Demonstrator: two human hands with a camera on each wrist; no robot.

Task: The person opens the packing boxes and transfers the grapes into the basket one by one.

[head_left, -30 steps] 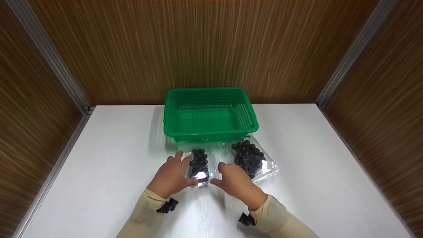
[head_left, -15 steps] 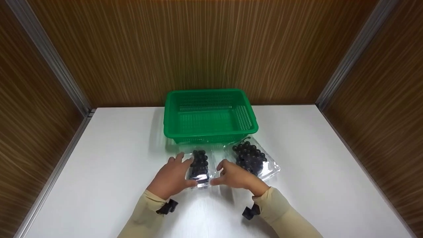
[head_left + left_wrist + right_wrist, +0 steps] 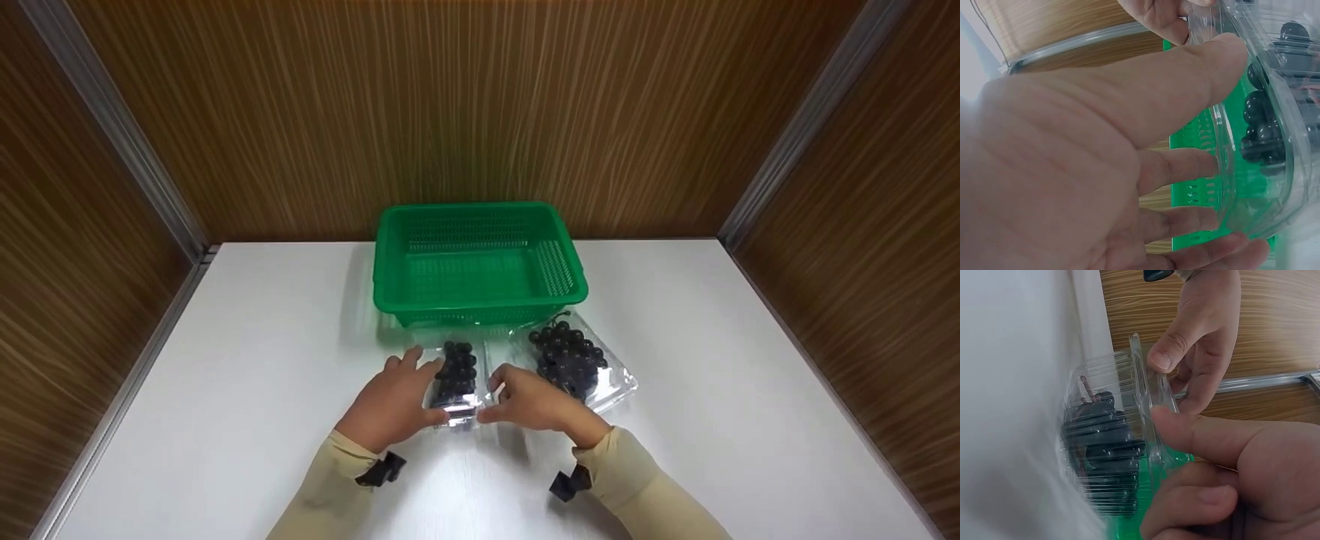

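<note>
A clear plastic clamshell box (image 3: 463,403) of dark grapes (image 3: 457,367) sits in front of the green basket, between both hands. My left hand (image 3: 391,397) grips its left side, thumb at the near rim and the other fingers spread along the far rim in the left wrist view. From the right, my right hand (image 3: 534,400) pinches the near right edge, thumb (image 3: 1176,430) pressed against the rim and fingers curled in. The box's lid and base rims lie close together there. A second clear box (image 3: 619,384) with dark grapes (image 3: 568,356) lies just beyond the right hand, partly hidden by it.
A green plastic basket (image 3: 480,306) with slotted walls stands behind the boxes, near the wood-grain back wall (image 3: 480,105). Everything rests on a white tabletop (image 3: 270,337), with wood-grain panels (image 3: 847,315) at both sides.
My right hand's fingers have curled further in at the box edge, and its wrist has swung slightly outward. The left hand stays nearly where it was. The grapes between the hands have shifted slightly right.
</note>
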